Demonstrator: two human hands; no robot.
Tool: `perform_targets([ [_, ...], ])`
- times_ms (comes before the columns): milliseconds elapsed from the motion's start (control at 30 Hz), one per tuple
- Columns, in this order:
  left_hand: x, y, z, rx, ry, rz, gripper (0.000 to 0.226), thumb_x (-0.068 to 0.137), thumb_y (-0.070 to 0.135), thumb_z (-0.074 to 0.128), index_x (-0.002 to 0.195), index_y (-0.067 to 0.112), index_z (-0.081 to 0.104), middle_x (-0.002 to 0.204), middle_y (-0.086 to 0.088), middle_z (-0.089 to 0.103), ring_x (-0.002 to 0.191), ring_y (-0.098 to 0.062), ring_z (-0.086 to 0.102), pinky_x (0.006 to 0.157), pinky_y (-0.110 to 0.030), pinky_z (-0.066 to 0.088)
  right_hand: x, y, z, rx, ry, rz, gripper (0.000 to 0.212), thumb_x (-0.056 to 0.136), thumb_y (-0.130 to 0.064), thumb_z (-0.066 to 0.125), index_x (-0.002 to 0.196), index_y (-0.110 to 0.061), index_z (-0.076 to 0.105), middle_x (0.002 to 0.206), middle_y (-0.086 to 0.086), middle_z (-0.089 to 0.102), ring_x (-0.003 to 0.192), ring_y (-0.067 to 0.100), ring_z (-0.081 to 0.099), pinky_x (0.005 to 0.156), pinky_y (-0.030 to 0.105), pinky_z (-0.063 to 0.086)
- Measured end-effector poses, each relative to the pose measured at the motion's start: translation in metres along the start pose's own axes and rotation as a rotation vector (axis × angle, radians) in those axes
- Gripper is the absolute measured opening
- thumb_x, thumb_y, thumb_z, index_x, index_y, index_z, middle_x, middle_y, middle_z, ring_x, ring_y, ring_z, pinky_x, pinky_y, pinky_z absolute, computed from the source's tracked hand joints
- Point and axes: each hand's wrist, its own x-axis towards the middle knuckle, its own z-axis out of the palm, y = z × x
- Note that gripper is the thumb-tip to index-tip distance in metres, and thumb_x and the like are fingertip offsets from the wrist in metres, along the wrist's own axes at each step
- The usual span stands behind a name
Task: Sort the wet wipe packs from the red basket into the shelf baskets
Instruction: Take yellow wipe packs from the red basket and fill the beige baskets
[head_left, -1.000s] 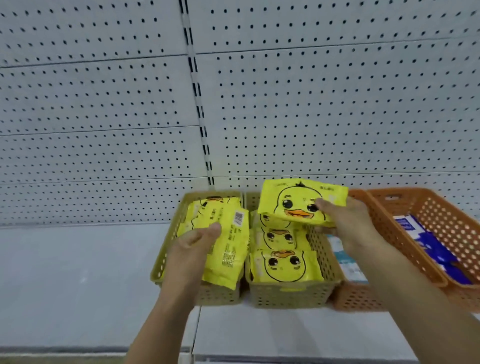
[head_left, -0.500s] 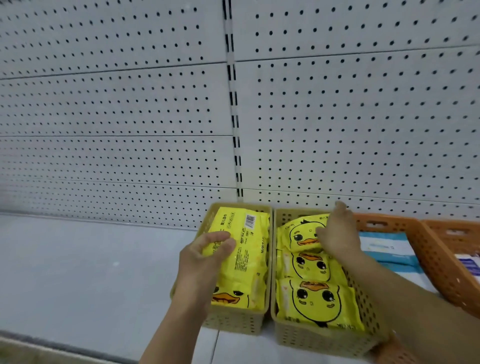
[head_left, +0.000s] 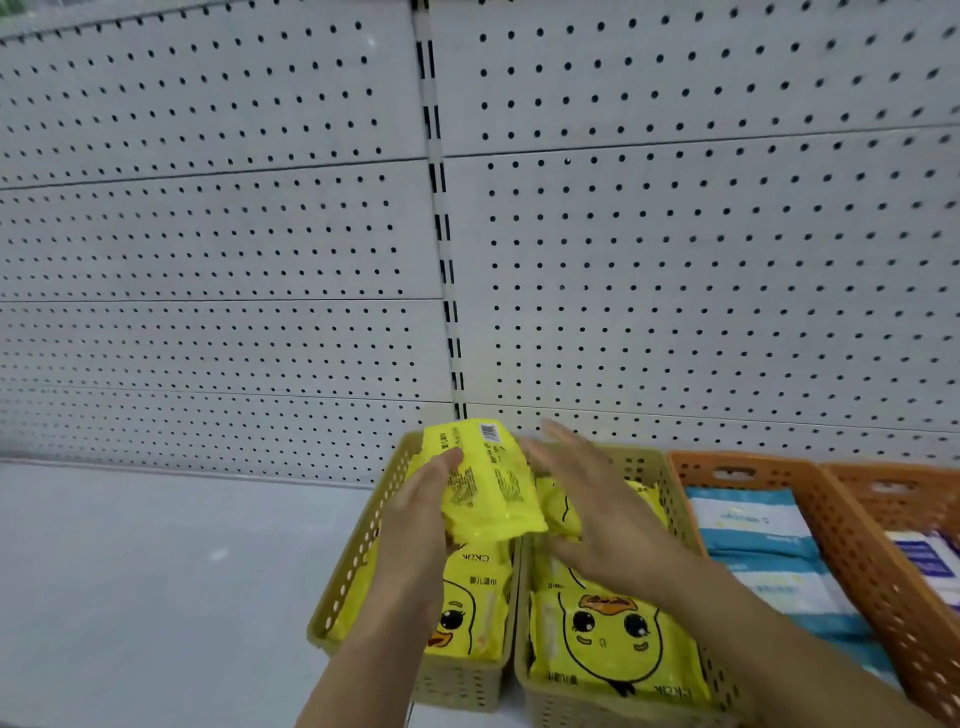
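My left hand (head_left: 421, 525) grips a yellow wet wipe pack (head_left: 488, 480), barcode side up, tilted above the left tan shelf basket (head_left: 348, 571). Another yellow duck pack (head_left: 470, 608) lies in that basket under it. My right hand (head_left: 587, 499) is spread open with straight fingers over the right tan basket (head_left: 685, 519), just right of the held pack and above the duck packs (head_left: 613, 634) stacked there. The red basket is out of view.
Two orange baskets (head_left: 852, 545) stand to the right, the near one holding blue-and-white packs (head_left: 763, 545), the far one purple-and-white packs (head_left: 930, 556). A white pegboard wall (head_left: 675, 260) rises behind. The grey shelf surface (head_left: 156, 571) stretches left.
My right hand has let go of its duck pack in the right basket and swung left, open. My left hand has lifted and tilted its pack. The camera has moved closer.
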Motion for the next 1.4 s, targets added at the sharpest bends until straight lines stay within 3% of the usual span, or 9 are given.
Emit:
perform_targets([
  [100, -0.005, 0.007, 0.015, -0.039, -0.116, -0.019, 0.047, 0.1, 0.054, 0.03, 0.117, 0.029, 0.066, 0.109, 0.003, 0.074, 0.107, -0.016, 0.068, 0.103, -0.044, 0.046, 0.002, -0.021, 0.003, -0.052, 0.238, -0.231, 0.073, 0.072, -0.02, 0.069, 0.137, -0.039, 0.042, 0.147, -0.016, 0.039, 0.135, 0.007, 0.035, 0.095, 0.029, 0.047],
  [200, -0.006, 0.006, 0.021, 0.036, -0.053, 0.128, 0.049, 0.094, 0.066, 0.025, 0.134, 0.047, 0.046, 0.132, 0.009, 0.06, 0.123, -0.009, 0.055, 0.108, -0.044, 0.037, 0.0, -0.021, -0.016, 0.523, 0.436, 0.192, 0.035, 0.089, -0.017, 0.064, 0.125, -0.021, 0.062, 0.091, -0.023, 0.064, 0.079, -0.01, 0.063, 0.067, 0.012, 0.049],
  [267, -0.005, 0.002, 0.022, 0.135, 0.001, 0.168, 0.056, 0.087, 0.072, 0.035, 0.138, 0.051, 0.036, 0.14, 0.018, 0.042, 0.126, -0.009, 0.043, 0.107, -0.043, 0.035, -0.005, -0.016, -0.023, 0.949, 0.418, 0.468, 0.038, 0.092, -0.039, 0.057, 0.122, -0.017, 0.064, 0.081, -0.01, 0.064, 0.064, 0.008, 0.07, 0.065, 0.029, 0.055],
  [400, -0.003, -0.008, 0.032, 0.181, -0.005, 0.214, 0.044, 0.092, 0.055, 0.051, 0.1, 0.015, 0.066, 0.095, 0.005, 0.069, 0.084, -0.012, 0.06, 0.077, -0.031, 0.048, -0.018, -0.018, -0.03, 1.263, 0.43, 0.617, 0.035, 0.093, -0.043, 0.051, 0.105, -0.014, 0.067, 0.098, 0.008, 0.073, 0.075, 0.032, 0.072, 0.062, 0.045, 0.06],
  [467, -0.005, -0.009, 0.037, 0.164, 0.083, 0.312, 0.052, 0.096, 0.049, 0.049, 0.082, -0.001, 0.056, 0.072, -0.002, 0.051, 0.069, -0.013, 0.043, 0.065, -0.029, 0.037, -0.025, -0.016, -0.028, 1.345, 0.377, 0.727, 0.042, 0.092, -0.05, 0.048, 0.111, -0.016, 0.062, 0.101, 0.008, 0.073, 0.081, 0.034, 0.072, 0.061, 0.042, 0.06],
  [767, 0.004, -0.003, 0.045, 0.539, 0.066, 0.716, 0.047, 0.1, 0.037, 0.046, 0.057, 0.025, 0.032, 0.047, 0.009, 0.024, 0.049, -0.013, 0.023, 0.048, -0.03, 0.022, -0.042, -0.02, -0.045, 1.396, 0.625, 0.831, 0.037, 0.096, -0.039, 0.048, 0.094, -0.008, 0.068, 0.092, 0.011, 0.075, 0.087, 0.024, 0.072, 0.082, 0.044, 0.055],
  [1000, 0.023, -0.004, 0.048, 0.182, -0.096, 0.14, 0.036, 0.101, 0.037, 0.043, 0.088, 0.015, 0.068, 0.056, 0.002, 0.056, 0.051, -0.015, 0.047, 0.052, -0.027, 0.039, -0.047, -0.007, -0.053, 1.336, 0.646, 0.907, 0.03, 0.098, -0.032, 0.048, 0.094, -0.007, 0.065, 0.086, 0.01, 0.074, 0.075, 0.024, 0.07, 0.067, 0.038, 0.056],
  [1167, 0.01, -0.025, 0.024, 0.68, -0.056, 0.431, 0.029, 0.101, 0.039, 0.042, 0.122, 0.027, 0.059, 0.114, 0.013, 0.064, 0.103, -0.005, 0.058, 0.088, -0.028, 0.045, -0.053, 0.018, -0.023, 0.799, 0.453, 0.963, 0.027, 0.098, -0.027, 0.05, 0.092, -0.008, 0.068, 0.101, 0.02, 0.07, 0.094, 0.038, 0.065, 0.086, 0.048, 0.05],
  [1400, 0.002, -0.056, 0.03, 1.496, -0.5, 0.461, 0.055, 0.098, 0.053, 0.039, 0.148, 0.033, 0.031, 0.158, 0.015, 0.025, 0.15, -0.01, -0.004, 0.12, -0.05, -0.007, -0.038, 0.019, 0.005, 0.237, 0.115, 0.927, 0.055, 0.095, -0.007, 0.046, 0.145, -0.005, 0.024, 0.124, 0.007, 0.048, 0.101, 0.028, 0.055, 0.078, 0.034, 0.045],
])
